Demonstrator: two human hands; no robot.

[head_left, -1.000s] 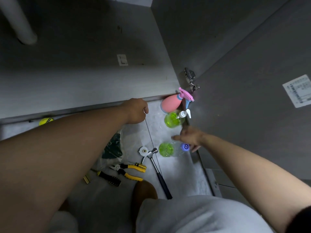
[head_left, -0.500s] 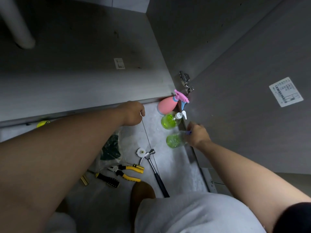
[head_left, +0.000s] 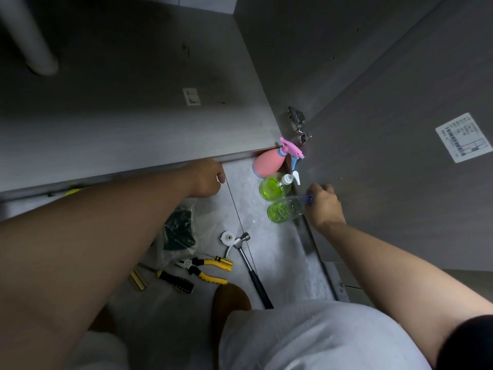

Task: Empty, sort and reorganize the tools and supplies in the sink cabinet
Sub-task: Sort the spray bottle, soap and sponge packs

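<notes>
My right hand (head_left: 324, 206) grips the blue-capped neck of a clear bottle of green liquid (head_left: 282, 210), just in front of a green pump bottle (head_left: 273, 188). A pink spray bottle (head_left: 268, 165) stands behind that, against the cabinet's front edge. All three line up along the open cabinet door (head_left: 386, 156). My left hand (head_left: 205, 180) is curled in a fist at the front edge of the cabinet floor (head_left: 133, 116), with nothing visible in it.
On the floor tiles lie a hammer (head_left: 253, 273), yellow pliers (head_left: 202, 271), a screwdriver (head_left: 220, 260), a white tape roll (head_left: 227, 237), a black-and-yellow tool (head_left: 176, 280) and a plastic bag (head_left: 178, 231). A drain pipe (head_left: 29, 41) stands at the cabinet's back left. My knees fill the bottom.
My right hand took hold of the green-liquid bottle that lay on the floor and moved it up beside the pump bottle. My left hand stayed at the cabinet edge.
</notes>
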